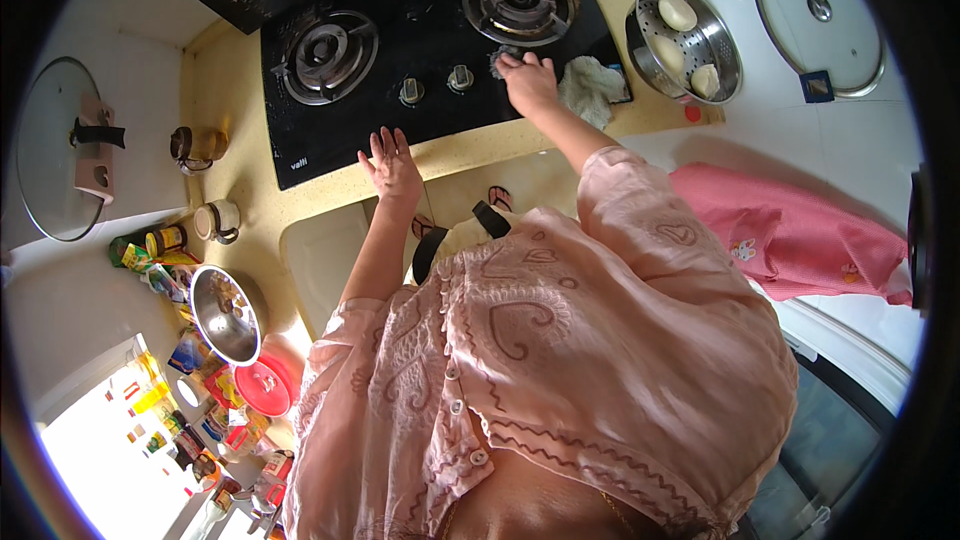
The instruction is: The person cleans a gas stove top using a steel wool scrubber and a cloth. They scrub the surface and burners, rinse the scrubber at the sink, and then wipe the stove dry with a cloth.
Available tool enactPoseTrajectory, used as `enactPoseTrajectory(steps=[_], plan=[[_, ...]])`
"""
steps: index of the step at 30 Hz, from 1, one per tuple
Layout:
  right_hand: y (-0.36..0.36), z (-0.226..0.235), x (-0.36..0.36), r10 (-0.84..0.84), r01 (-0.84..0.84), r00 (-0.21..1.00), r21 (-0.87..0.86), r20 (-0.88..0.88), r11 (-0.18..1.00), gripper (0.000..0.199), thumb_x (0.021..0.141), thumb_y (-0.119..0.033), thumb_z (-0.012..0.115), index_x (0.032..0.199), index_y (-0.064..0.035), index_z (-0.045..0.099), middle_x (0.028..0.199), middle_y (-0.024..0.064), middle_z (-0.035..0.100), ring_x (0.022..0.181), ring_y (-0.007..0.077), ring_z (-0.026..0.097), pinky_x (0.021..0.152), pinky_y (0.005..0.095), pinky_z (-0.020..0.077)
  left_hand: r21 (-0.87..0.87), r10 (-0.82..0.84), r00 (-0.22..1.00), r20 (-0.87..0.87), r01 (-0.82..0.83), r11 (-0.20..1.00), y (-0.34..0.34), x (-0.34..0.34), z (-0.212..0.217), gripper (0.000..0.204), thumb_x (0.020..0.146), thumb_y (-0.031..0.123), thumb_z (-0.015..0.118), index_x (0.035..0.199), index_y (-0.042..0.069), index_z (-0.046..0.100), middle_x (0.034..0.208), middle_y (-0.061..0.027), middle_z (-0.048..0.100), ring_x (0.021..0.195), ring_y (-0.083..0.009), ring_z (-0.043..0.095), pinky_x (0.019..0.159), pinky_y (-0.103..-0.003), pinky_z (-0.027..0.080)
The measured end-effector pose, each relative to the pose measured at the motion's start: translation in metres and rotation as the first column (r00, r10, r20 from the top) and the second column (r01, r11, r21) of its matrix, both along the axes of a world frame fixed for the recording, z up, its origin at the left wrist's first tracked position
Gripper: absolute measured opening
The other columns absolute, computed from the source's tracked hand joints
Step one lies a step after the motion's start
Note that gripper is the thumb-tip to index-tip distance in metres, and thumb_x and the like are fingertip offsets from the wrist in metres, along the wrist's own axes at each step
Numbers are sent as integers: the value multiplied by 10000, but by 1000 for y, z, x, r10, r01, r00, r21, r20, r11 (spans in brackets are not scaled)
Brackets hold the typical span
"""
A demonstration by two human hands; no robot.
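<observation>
Left hand [391, 162] flat, fingers spread wide, resting on the front edge of the black glass two-burner gas hob [420, 50], at about 7 o'clock from the two metal control knobs [435, 86]; nothing held. Right hand [528, 80] pressed down on a dark grey scrubbing pad [503, 57], fingers curled over it, just at 6 o'clock of the right burner [520, 2] and touching the glass. Crumpled off-white cloth [592, 88] lying just beside that hand at 3 o'clock, draped near the hob's right edge. Left burner [326, 53] well apart, at 9 o'clock from the right hand, with bare glass between the burners and along the front strip. Yellow stone desk [232, 130] framing the hob on the left and front; narrow margin only on the right. Round steel steamer pan with pale dumpling-like pieces [686, 40] near the desk's right edge, at 2 o'clock from the cloth. Glass lid with blue handles [820, 15] beyond it at 3 o'clock. Second glass lid [68, 148] at far 9 o'clock, two small lidded jars [205, 180] between it and the hob. Pink cloth [800, 230] hanging at 4 o'clock.
</observation>
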State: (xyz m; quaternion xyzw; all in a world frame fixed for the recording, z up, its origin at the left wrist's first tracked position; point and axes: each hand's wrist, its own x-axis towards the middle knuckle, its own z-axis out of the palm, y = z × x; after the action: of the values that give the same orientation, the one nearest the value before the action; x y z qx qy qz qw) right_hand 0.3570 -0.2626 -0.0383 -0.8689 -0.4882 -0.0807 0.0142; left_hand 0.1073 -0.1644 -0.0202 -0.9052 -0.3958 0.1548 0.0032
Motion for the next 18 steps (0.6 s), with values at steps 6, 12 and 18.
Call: enactPoseTrajectory(steps=[6, 12, 18], plan=[[-47, -7, 52, -112, 113, 993, -13, 34, 994, 256, 852, -217, 387, 998, -175, 593, 1096, -63, 585, 959, 169, 482, 761, 386, 345, 15, -11, 999, 46, 10, 1000, 1, -4, -9, 634, 769, 113, 465, 1368, 98, 257, 1429, -88, 222, 1316, -283, 186, 1030, -558, 134], [7, -1, 6, -54, 54, 998, 5, -31, 999, 256, 849, -208, 384, 993, -174, 593, 1058, -54, 590, 977, 167, 479, 767, 389, 350, -7, -26, 999, 23, 26, 1000, -1, -2, -3, 646, 765, 114, 463, 1373, 100, 245, 1433, -88, 212, 1317, -284, 182, 1032, -556, 131], [23, 5, 1, -18, 17, 998, -22, -52, 1000, 290, 857, -210, 368, 1053, -188, 580, 1195, -76, 539, 1015, 135, 468, 810, 381, 339, -30, -16, 1000, 6, 16, 999, 3, -4, 3, 665, 755, 119, 479, 1375, 113, 240, 1439, -81, 198, 1322, -282, 171, 1035, -554, 124]])
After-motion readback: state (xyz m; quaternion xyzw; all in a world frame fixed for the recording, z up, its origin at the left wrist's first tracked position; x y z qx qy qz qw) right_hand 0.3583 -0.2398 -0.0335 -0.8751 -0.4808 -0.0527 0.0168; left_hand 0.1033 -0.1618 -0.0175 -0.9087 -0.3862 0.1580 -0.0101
